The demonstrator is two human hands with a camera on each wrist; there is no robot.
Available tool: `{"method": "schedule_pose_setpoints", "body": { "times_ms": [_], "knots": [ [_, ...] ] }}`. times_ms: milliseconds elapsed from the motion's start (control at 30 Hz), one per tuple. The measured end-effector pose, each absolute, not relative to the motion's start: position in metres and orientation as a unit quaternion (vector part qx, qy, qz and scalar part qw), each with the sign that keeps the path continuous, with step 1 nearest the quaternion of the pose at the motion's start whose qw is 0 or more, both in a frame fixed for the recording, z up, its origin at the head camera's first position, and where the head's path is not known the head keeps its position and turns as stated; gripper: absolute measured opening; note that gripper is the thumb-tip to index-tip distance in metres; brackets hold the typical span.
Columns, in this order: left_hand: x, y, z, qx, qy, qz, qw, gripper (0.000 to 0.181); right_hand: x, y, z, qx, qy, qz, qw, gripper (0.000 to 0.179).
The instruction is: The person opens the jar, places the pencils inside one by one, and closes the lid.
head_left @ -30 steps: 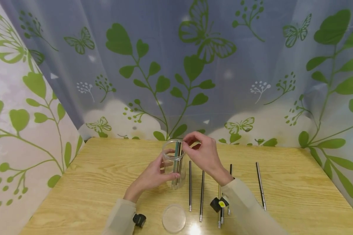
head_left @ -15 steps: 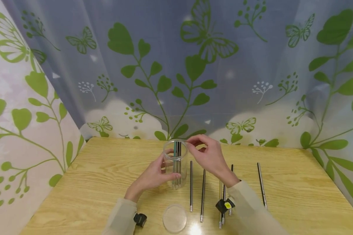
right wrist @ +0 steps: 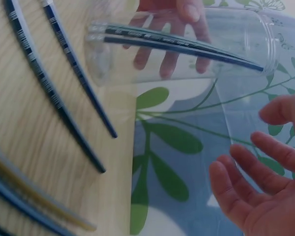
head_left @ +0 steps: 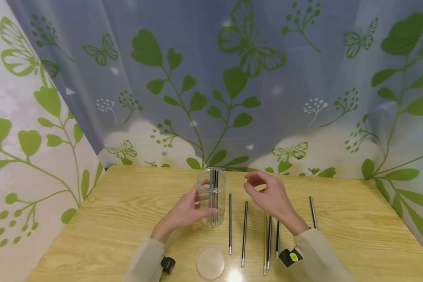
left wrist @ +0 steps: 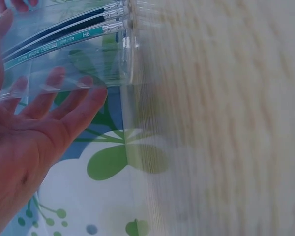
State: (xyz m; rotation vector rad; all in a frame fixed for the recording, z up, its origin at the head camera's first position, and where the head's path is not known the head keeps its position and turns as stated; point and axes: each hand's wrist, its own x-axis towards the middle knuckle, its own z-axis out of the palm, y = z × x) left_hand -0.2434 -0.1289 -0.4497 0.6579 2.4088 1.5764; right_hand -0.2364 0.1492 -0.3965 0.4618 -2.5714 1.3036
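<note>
A clear plastic jar point(head_left: 221, 205) stands upright on the table, gripped by my left hand point(head_left: 183, 215) with the thumb in front and the fingers behind its wall. Inside it lean several pencils point(head_left: 214, 196), dark ones and one teal. The left wrist view shows the teal pencil point(left wrist: 64, 43) close up, marked H6 or similar, beside dark ones. My right hand point(head_left: 269, 196) hovers to the right of the jar, fingers loosely bent and holding nothing. In the right wrist view a gap separates the right hand point(right wrist: 265, 182) from the jar's mouth point(right wrist: 269, 44).
Right of the jar lie a dark pencil point(head_left: 230, 223), another dark pencil point(head_left: 244, 235), a gold pencil point(head_left: 265, 250) and several more dark ones, one far right point(head_left: 313, 213) partly behind the sleeve. A round clear lid point(head_left: 210, 263) lies in front. A patterned curtain point(head_left: 183, 98) hangs behind the table.
My right hand was at the jar's rim beside the pencils; it has moved away to the right, clear of the jar. My left hand keeps its grip on the jar.
</note>
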Motion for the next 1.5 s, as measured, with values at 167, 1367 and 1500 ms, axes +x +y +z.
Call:
{"method": "schedule_pose_setpoints", "body": {
  "times_ms": [167,1367,1500],
  "knots": [
    [-0.244,-0.127,-0.449,0.222,0.818,0.523,0.087,0.086,-0.233,0.163,-0.404,0.146,-0.894,0.411,0.099,0.021],
    [-0.242,-0.128,-0.452,0.209,0.829,0.512,0.087,0.09,-0.215,0.222,-0.452,0.011,-0.953,0.301,-0.044,0.048],
    [-0.241,-0.128,-0.452,0.207,0.83,0.51,0.089,0.091,-0.216,0.22,-0.453,0.008,-0.95,0.308,-0.049,0.051]
  ]
}}
